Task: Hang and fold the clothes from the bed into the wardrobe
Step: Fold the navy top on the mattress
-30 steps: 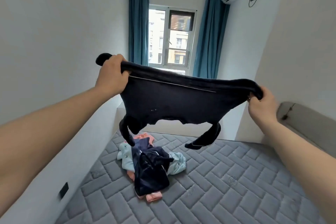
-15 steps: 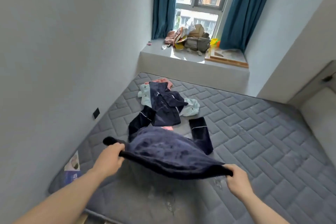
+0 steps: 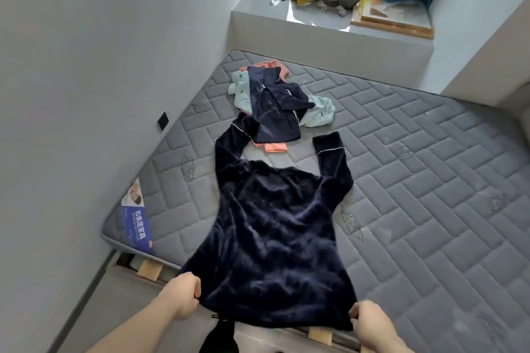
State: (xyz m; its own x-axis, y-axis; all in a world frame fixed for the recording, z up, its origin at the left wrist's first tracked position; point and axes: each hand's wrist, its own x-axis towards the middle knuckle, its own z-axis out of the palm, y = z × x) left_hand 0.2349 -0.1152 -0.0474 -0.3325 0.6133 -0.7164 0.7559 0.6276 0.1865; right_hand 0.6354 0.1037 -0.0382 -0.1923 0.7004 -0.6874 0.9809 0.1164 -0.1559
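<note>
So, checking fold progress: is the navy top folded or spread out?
Spread. The navy top lies flat on the mattress, both sleeves out; the hands hold its hem.

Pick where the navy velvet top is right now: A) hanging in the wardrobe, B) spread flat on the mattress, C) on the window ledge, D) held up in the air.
B: the navy velvet top lies flat on the mattress, sleeves pointing away, both hands gripping its near hem.

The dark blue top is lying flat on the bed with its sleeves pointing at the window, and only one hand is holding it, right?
Not quite. The head view shows both hands holding the dark blue top: the left hand and the right hand each grip a hem corner. The rest is right.
</note>
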